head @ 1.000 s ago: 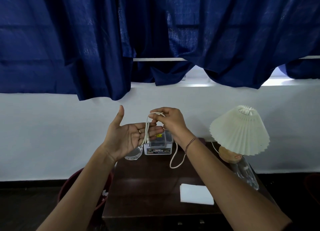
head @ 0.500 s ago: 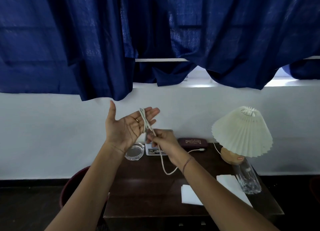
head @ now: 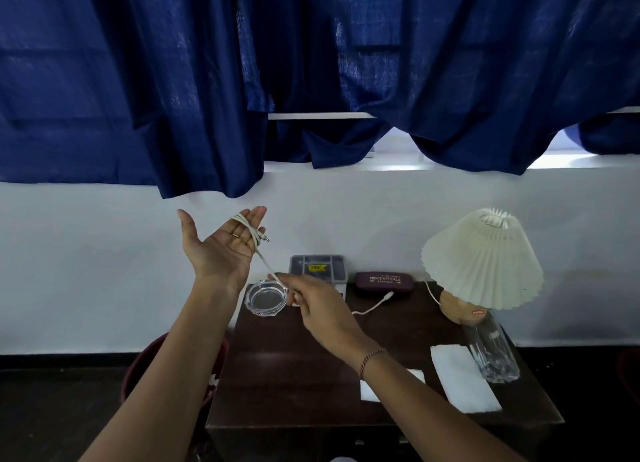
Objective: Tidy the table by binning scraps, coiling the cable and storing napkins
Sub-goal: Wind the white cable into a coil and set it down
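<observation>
White cable (head: 247, 227) is looped round the fingers of the left hand (head: 221, 250), and we see that hand raised palm-up, fingers straight, thumb spread wide, one plug poking out past the fingers. From the loops a straight strand runs down to the right hand (head: 318, 309), which pinches it between thumb and fingertips just above a glass dish (head: 265, 298). Past that hand we follow the cable across the dark table (head: 294, 375), its other plug lying in front of a maroon case (head: 382, 281). We've got two napkins: one (head: 464, 378) flat beside a vase (head: 491, 354), another (head: 370, 390) partly hidden under the right forearm. A dark red bin (head: 145, 368) stands just left of the table. A lamp (head: 481, 260) sits back right, a box (head: 317, 269) beside the case.
</observation>
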